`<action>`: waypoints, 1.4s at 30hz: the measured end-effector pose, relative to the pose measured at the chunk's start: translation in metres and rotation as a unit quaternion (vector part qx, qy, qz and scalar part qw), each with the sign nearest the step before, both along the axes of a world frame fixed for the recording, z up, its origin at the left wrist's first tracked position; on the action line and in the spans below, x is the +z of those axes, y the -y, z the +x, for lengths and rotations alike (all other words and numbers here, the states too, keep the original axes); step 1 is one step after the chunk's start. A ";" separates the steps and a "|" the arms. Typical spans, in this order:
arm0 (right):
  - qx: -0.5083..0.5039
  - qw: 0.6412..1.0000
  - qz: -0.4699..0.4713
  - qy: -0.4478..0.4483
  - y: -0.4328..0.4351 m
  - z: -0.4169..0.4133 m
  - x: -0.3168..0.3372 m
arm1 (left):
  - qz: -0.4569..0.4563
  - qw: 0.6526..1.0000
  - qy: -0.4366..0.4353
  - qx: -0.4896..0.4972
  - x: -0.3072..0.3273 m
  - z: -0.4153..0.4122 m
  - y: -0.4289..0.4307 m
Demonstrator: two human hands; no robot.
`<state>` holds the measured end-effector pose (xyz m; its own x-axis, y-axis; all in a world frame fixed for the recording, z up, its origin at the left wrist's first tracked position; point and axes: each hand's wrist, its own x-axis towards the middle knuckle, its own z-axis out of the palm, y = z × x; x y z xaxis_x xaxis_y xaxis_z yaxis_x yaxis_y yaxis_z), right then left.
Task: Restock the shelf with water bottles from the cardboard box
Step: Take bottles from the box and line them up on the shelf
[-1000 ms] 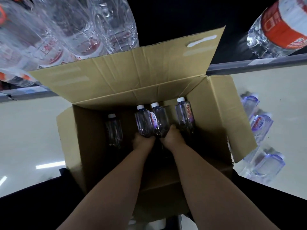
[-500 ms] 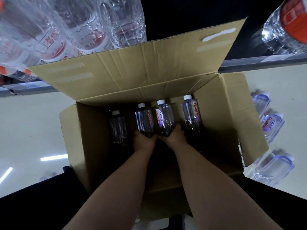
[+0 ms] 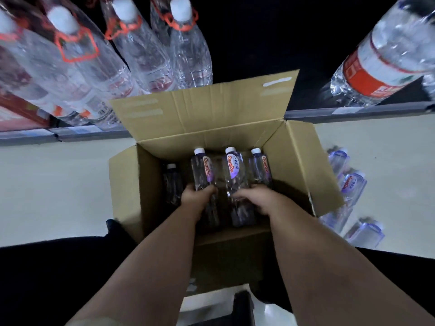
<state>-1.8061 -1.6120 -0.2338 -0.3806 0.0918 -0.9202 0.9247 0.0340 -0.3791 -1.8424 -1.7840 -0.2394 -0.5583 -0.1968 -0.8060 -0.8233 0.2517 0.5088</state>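
Note:
An open cardboard box [image 3: 303,175] stands on the pale floor below me, flaps spread. Both my hands are inside it. My left hand [image 3: 197,196] is closed around a small clear water bottle [image 3: 203,170] with a white cap and a purple label. My right hand [image 3: 254,198] grips a second such bottle [image 3: 233,170] beside it. Both bottles are lifted and tilted away from me. A third bottle [image 3: 261,170] stands at the right of the box and a fourth one [image 3: 173,182] sits lower in the dark left part.
A low shelf edge [image 3: 353,112] runs behind the box. Several large clear bottles [image 3: 141,48] with red handles stand on it at left, and a red-labelled large bottle [image 3: 376,64] at right. Small purple-labelled bottles [image 3: 352,187] lie on the floor right of the box.
Both hands have drawn the two bottles up and toward me inside the box. My view has tilted up, so more of the shelf bottles show.

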 end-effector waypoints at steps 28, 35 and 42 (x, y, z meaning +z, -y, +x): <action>-0.058 0.879 0.057 -0.471 0.025 0.048 0.392 | 0.259 0.897 -0.343 -0.105 0.405 0.023 0.048; -0.076 0.857 0.059 -0.506 0.028 -0.001 0.440 | 0.271 0.887 -0.366 -0.073 0.450 -0.027 0.050; -0.084 0.860 0.062 -0.499 0.014 -0.078 0.432 | 0.251 0.890 -0.368 -0.097 0.450 -0.102 0.033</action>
